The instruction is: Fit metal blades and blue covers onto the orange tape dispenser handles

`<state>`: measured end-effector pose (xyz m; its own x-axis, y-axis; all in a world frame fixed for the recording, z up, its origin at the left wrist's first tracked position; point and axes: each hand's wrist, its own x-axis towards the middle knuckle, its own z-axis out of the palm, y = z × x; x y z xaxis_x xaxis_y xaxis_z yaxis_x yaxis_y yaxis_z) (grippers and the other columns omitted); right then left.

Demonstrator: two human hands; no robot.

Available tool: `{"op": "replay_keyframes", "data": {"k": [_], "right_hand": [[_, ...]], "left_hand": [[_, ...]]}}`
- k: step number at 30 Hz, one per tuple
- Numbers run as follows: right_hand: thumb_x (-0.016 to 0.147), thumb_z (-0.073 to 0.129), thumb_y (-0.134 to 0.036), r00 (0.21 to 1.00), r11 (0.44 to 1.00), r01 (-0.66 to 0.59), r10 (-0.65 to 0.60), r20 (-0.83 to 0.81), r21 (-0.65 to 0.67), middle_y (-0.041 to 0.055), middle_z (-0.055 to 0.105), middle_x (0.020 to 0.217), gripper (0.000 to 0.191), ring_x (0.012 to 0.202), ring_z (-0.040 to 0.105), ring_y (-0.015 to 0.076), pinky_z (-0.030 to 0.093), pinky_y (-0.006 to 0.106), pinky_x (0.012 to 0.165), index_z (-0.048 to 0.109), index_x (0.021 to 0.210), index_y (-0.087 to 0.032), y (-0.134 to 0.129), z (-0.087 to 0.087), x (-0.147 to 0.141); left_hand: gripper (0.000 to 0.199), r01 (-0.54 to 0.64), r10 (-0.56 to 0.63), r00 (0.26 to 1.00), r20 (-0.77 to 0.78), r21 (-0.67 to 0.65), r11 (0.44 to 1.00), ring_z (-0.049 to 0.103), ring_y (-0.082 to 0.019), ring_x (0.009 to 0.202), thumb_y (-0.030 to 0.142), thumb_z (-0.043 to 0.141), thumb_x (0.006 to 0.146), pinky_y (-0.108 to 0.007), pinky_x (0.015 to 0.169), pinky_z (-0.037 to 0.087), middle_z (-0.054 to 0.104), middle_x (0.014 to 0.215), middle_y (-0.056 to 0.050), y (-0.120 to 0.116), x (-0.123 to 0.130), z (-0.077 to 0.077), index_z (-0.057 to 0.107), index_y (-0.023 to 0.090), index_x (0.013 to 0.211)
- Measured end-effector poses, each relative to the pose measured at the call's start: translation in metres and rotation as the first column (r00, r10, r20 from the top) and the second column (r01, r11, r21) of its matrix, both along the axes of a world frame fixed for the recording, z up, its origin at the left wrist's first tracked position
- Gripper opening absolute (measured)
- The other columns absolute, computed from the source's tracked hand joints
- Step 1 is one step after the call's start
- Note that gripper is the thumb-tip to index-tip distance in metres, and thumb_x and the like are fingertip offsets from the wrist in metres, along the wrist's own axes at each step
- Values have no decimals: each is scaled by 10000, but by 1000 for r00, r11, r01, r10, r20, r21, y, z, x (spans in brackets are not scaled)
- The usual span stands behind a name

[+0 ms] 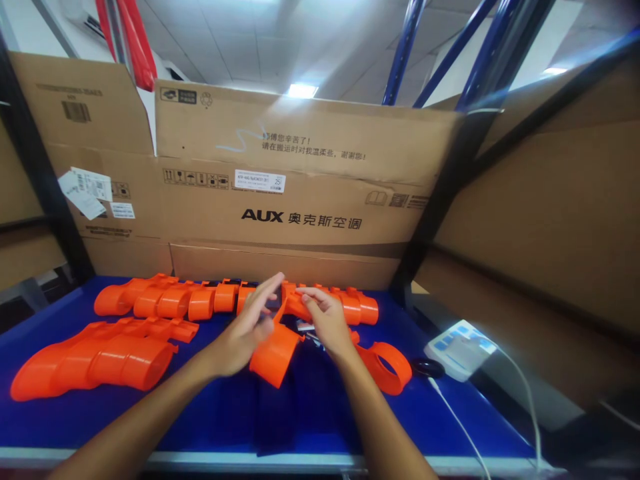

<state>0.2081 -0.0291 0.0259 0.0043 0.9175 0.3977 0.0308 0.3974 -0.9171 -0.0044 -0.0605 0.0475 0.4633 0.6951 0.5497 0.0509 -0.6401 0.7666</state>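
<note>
My right hand [329, 321] pinches the upper end of an orange plastic cuff [278, 352], a curved band with a narrow arm, held above the table. Close by on its left is my left hand [246, 337], fingers stretched out and slightly blurred; whether they touch the cuff I cannot tell. Another orange ring-shaped cuff [387, 368] lies on the blue table mat to the right of my right wrist. Behind my hands, a row of orange cuffs [173, 300] runs along the back of the table, partly hidden by my fingers.
A nested stack of orange cuffs [95, 363] lies at the left. To the right are a white power strip [460, 348] with cables and a black oval object [429, 367]. A cardboard box wall [300, 257] closes the back; a dark post [425, 247] stands right.
</note>
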Motion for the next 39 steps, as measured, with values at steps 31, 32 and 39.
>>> {"op": "replay_keyframes", "data": {"k": [31,32,39], "right_hand": [[788,611,-196,781,994,-108,69,621,26,-10,630,639,73,581,550,134,421,227,539,683,774,-191,6,-10,16],[816,618,-252,823,996,-84,60,565,15,-21,598,597,88,539,524,128,404,223,501,677,791,-192,6,-9,16],[821,635,-384,992,1000,-4,3,127,6,8,687,711,187,655,647,179,539,293,602,616,895,-214,2,2,13]], "left_hand": [[716,67,317,815,486,-621,781,488,-97,424,459,794,726,-205,468,356,576,503,29,53,-1,-52,603,145,1341],[715,65,326,808,491,-624,779,491,-96,429,454,797,726,-203,469,356,576,509,28,51,0,-52,603,146,1342],[683,30,344,786,514,-588,808,514,-92,477,440,819,704,-205,494,382,594,589,28,36,9,-44,634,141,1289]]}}
